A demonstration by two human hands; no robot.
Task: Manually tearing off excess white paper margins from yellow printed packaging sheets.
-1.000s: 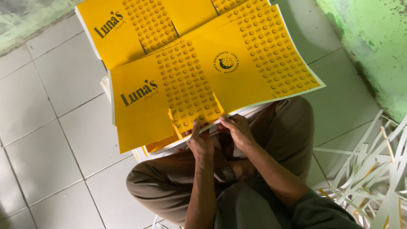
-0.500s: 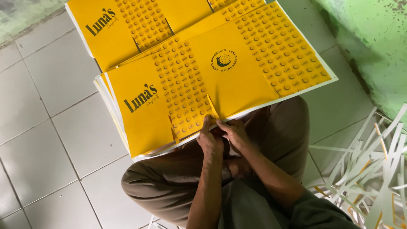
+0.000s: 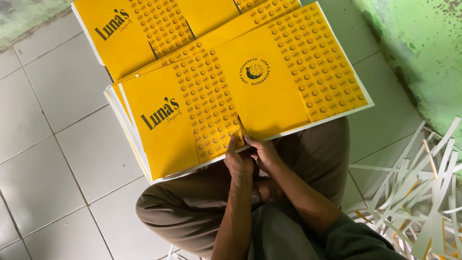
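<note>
A stack of large yellow printed cardboard sheets (image 3: 269, 82) with die-cut slits rests across my lap and on the tiled floor. My left hand (image 3: 238, 161) and my right hand (image 3: 262, 151) meet at the near edge of the top sheet, on either side of a short slit. Fingers of both hands pinch the white border there. A second yellow sheet (image 3: 144, 29) lies farther away, partly under the stack.
Grey-white floor tiles (image 3: 62, 159) lie to the left. A heap of white paper trim strips (image 3: 423, 192) sits at the right beside a worn green wall (image 3: 423, 53). My crossed legs in brown trousers (image 3: 192, 212) fill the lower middle.
The stack of sheets has slid slightly toward me and to the right. Both hands stay at the same slit on the near edge, now gripping it closer together.
</note>
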